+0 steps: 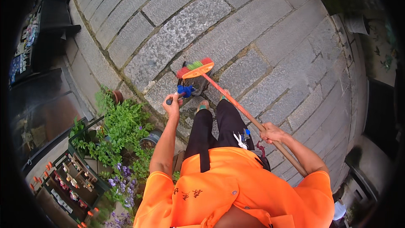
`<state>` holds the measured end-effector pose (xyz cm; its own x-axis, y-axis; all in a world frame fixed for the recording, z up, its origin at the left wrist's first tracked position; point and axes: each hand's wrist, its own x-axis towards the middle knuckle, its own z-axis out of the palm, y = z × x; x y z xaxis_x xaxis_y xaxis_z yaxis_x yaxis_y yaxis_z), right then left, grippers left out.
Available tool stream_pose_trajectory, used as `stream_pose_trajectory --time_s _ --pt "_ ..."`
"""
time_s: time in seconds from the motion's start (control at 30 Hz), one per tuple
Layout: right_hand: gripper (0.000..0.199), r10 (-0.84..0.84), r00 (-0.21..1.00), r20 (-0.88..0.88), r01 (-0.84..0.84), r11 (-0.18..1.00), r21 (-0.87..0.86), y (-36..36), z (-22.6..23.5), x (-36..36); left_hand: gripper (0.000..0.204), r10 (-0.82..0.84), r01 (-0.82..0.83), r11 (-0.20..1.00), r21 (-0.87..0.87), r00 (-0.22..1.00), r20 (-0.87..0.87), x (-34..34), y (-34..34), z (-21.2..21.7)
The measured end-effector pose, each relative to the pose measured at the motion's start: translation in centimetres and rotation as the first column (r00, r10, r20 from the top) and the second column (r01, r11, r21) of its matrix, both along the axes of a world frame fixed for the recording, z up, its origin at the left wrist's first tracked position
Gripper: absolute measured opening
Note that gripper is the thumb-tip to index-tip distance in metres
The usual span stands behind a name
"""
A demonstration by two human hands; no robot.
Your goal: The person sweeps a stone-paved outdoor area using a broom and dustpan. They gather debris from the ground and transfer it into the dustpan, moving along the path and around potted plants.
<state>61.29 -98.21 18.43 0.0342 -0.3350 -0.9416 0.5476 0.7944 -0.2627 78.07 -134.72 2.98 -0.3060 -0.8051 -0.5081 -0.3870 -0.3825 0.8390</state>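
Note:
My right hand is wrapped round the stick of a broom, whose upper part is bare wood and lower part reddish. Its orange head, with red and green bristles, is above the mouth of a dark dustpan and hides part of it. The fingers of my left hand close round the dark handle of the dustpan, and a blue wrapping sits on that handle just beyond them. I cannot tell whether the bristles touch the pan, or what lies in it.
Large grey stone slabs pave the lane, with mossy joints. Leafy potted plants and purple flowers crowd my left side, beside a wooden display rack. A dark stall stands farther left; a stone kerb runs along the right.

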Motion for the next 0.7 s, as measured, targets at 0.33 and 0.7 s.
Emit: stream_pose_trajectory --time_s 0.33,0.7 --pt "0.007 0.147 0.901 -0.407 -0.145 0.989 0.035 -13.6 -11.6 -11.8 0.020 0.175 -0.175 0.984 0.031 0.985 -0.007 4.0 -2.1 1.7" --pt "0.009 0.416 0.901 -0.124 -0.424 0.904 -0.050 -5.4 -1.9 -2.2 0.020 0.158 -0.159 0.987 0.032 0.987 0.014 5.1 -3.8 -0.5"
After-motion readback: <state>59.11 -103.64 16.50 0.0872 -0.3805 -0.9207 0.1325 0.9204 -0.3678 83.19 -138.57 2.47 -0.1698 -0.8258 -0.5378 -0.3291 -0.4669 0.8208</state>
